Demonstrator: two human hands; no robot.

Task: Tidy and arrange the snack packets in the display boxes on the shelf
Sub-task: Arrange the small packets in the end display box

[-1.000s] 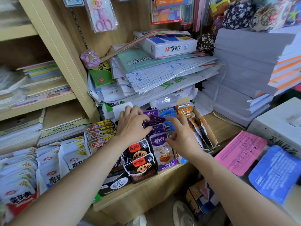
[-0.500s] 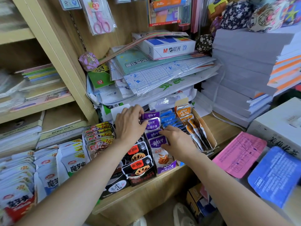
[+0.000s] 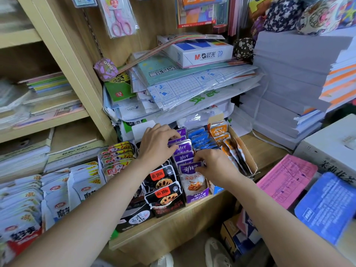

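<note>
A row of purple snack packets (image 3: 185, 151) stands in a purple display box (image 3: 196, 196) at the middle of the shelf. My left hand (image 3: 156, 143) grips the rear purple packets, fingers curled over their tops. My right hand (image 3: 215, 166) pinches the top edge of the front purple packet (image 3: 189, 168). To the right stand blue packets (image 3: 199, 140) and orange packets (image 3: 219, 132) in a brown cardboard box (image 3: 248, 157). Black packets (image 3: 163, 182) fill the box to the left.
Red-and-yellow packets (image 3: 117, 155) and white packets (image 3: 57, 189) lie further left on the wooden shelf (image 3: 173, 222). Stationery and a paper ream (image 3: 202, 53) pile up behind the boxes. Paper stacks (image 3: 289, 83), a pink pad (image 3: 285, 180) and a blue pad (image 3: 327, 207) sit right.
My right hand has slid forward along the purple row to the front packet. My left hand stays at the back of the row, fingers shifted slightly.
</note>
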